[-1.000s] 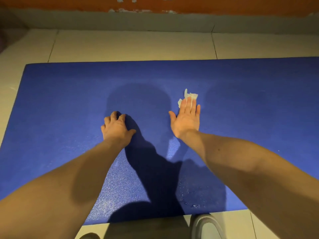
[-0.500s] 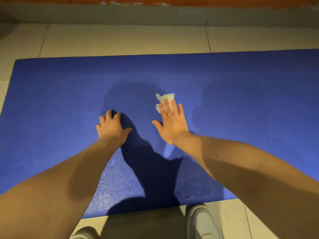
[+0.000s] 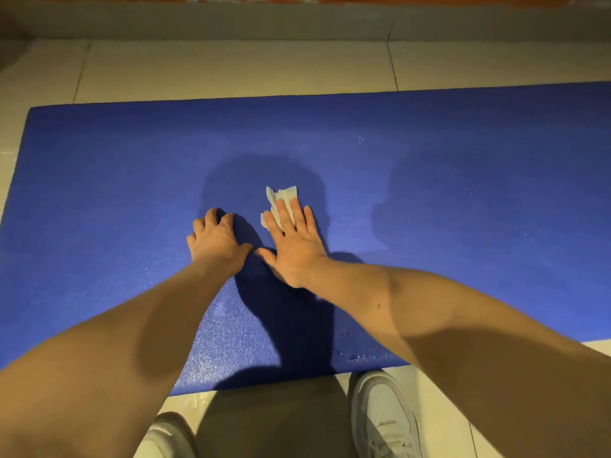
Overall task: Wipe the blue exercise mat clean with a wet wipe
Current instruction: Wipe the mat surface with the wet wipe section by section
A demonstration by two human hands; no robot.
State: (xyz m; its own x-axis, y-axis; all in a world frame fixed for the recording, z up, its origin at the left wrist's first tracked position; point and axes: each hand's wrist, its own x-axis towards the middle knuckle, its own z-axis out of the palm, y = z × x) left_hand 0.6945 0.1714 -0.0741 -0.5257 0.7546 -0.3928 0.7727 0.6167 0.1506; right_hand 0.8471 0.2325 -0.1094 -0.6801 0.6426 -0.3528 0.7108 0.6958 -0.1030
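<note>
Right hand (image 3: 294,246), flat with straight fingers, presses the crumpled wet wipe (image 3: 281,196) onto the middle of the blue exercise mat (image 3: 463,226). Left hand (image 3: 215,241), fingers curled and holding nothing, braces on the mat just beside it. We judge a wiping stroke in hand; next we need even pressure carried toward the mat's edges by the tiled floor (image 3: 231,71).

The mat (image 3: 463,226) lies on the tiled floor (image 3: 231,71), its far edge short of the wall (image 3: 198,21). Near the mat's middle the left hand (image 3: 215,242) rests on it. The right hand (image 3: 294,246) is just to its right, lying on the wet wipe (image 3: 281,196), which sticks out past the fingertips on the far side. The left shoe (image 3: 162,438) and right shoe (image 3: 383,414) stand on the floor at the mat's near edge.
</note>
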